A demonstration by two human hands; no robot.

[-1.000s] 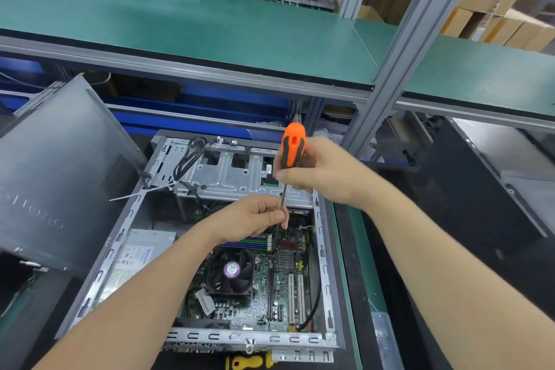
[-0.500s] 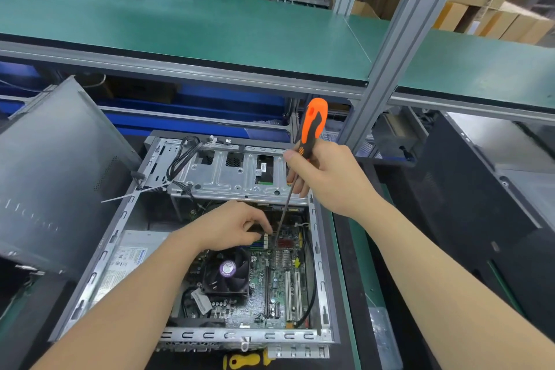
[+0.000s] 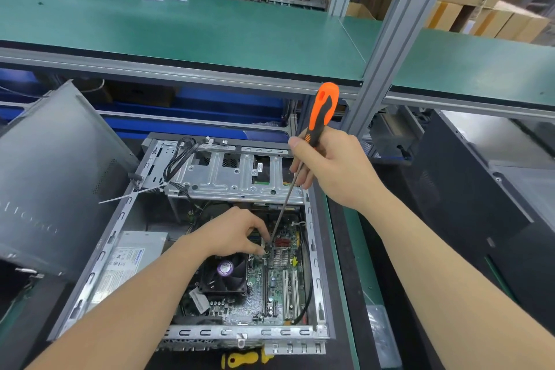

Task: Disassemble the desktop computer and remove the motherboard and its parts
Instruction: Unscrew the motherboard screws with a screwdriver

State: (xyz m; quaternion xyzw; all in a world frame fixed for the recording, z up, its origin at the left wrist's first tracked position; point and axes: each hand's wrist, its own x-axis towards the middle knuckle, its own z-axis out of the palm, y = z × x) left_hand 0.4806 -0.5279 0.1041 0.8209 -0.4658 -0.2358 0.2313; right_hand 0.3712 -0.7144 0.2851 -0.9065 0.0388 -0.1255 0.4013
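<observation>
Our right hand (image 3: pixel 333 168) grips the orange-handled steel screwdriver (image 3: pixel 322 108), whose tip, pinched by our left hand (image 3: pixel 231 234), now reaches the green motherboard (image 3: pixel 279 288), ready for unscrewing.

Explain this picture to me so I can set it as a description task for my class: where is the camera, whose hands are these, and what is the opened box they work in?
No machine is at work here. A person wears a camera on the head, so you look down along both forearms. The right hand grips a screwdriver by its orange and black handle. The left hand pinches the shaft close to its tip, seemingly to steady it on the motherboard, the green circuit board. That board lies inside an open computer case, beside a black cooling fan and a grey power supply. A metal drive cage spans the case's far end. The side panel leans at the left, and a green shelf runs above.
</observation>
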